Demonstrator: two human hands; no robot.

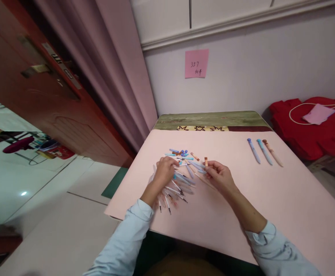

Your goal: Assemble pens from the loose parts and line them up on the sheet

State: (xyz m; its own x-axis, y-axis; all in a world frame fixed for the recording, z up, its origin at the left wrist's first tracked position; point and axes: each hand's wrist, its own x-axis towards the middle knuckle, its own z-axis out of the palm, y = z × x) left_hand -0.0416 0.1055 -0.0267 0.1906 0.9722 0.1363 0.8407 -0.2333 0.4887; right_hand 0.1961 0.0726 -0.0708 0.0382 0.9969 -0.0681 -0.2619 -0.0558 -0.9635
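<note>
A heap of loose pen parts (pixel 181 180) lies on the pink table top (pixel 271 199): clear barrels, thin refills, small blue and brown caps. My left hand (pixel 164 171) rests curled on the left side of the heap, fingers closed over parts I cannot make out. My right hand (pixel 219 174) sits just right of the heap and pinches a small brown pen piece (pixel 205 161) between thumb and fingertips. Both wrists wear light blue sleeves.
Three assembled pens (pixel 264 151), two blue and one brown, lie side by side at the table's far right. A pink sticky note (pixel 196 63) hangs on the wall. Red fabric (pixel 314 130) is piled to the right; a curtain and wooden door stand left.
</note>
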